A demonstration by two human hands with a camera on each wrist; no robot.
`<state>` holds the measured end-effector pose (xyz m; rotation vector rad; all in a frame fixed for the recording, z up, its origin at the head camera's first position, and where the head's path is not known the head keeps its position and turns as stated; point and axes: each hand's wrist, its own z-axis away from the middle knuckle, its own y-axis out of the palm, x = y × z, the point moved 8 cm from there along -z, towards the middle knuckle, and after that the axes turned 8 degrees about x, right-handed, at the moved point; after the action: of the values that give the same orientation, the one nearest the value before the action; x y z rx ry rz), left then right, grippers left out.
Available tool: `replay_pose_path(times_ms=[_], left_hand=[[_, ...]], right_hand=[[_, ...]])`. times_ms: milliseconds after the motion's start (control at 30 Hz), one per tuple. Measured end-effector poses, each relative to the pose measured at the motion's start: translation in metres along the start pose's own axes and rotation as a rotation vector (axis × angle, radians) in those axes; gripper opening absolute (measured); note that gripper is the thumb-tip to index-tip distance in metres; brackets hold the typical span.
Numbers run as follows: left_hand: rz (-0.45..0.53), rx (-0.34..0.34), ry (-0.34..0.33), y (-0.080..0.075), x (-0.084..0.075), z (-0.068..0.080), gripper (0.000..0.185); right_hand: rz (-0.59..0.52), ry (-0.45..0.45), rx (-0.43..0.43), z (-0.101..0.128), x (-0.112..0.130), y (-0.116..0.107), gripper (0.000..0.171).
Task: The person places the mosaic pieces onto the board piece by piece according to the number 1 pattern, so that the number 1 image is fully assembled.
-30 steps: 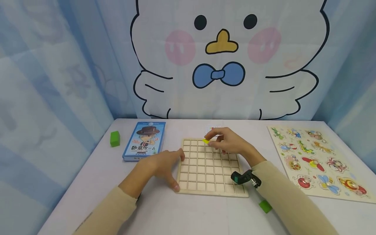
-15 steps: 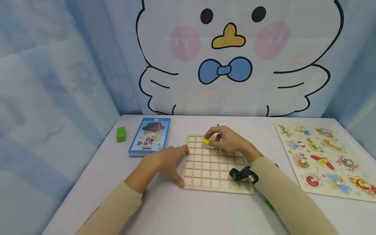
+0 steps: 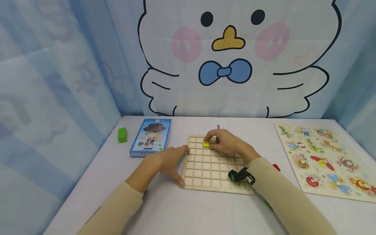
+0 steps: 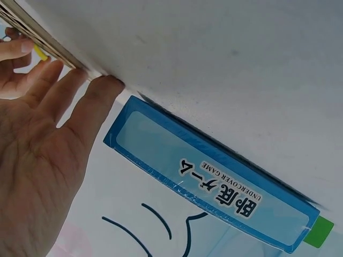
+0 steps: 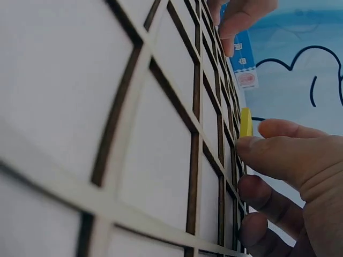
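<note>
At the grid board's [image 3: 217,166] far edge, the right hand's [image 3: 226,143] grip pinches a yellow piece [image 3: 206,144] at its fingertips.

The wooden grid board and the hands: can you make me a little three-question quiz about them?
1. True or false: the right hand pinches a yellow piece over the grid board.
2. What does the left hand touch? A) the blue box B) the grid board's left edge C) the animal puzzle
3. What small thing lies on the table left of the blue box?

Key: 1 true; 2 B; 3 a green block.
</note>
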<state>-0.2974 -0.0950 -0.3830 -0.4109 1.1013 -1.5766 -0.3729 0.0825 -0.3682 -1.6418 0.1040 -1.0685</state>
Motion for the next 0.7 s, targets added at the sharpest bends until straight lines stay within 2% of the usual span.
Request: replay_pose_path(times_ms=[300, 600, 700], left_hand=[[-0.008, -0.001, -0.003, 0.0004, -0.0016, -0.0001, 0.125], [0.002, -0.009, 0.004, -0.0002, -0.0005, -0.0003, 0.128], [0.001, -0.013, -0.009, 0.0005, 0.0011, 0.0013, 0.128]], right_hand=[[0.012, -0.004, 0.008, 0.0019, 0.0007, 0.0007, 0.025], [0.062, -0.033, 0.03, 0.0057, 0.0056, 0.001, 0.015], [0.069, -0.029, 0.043, 0.0039, 0.006, 0.0024, 0.017]])
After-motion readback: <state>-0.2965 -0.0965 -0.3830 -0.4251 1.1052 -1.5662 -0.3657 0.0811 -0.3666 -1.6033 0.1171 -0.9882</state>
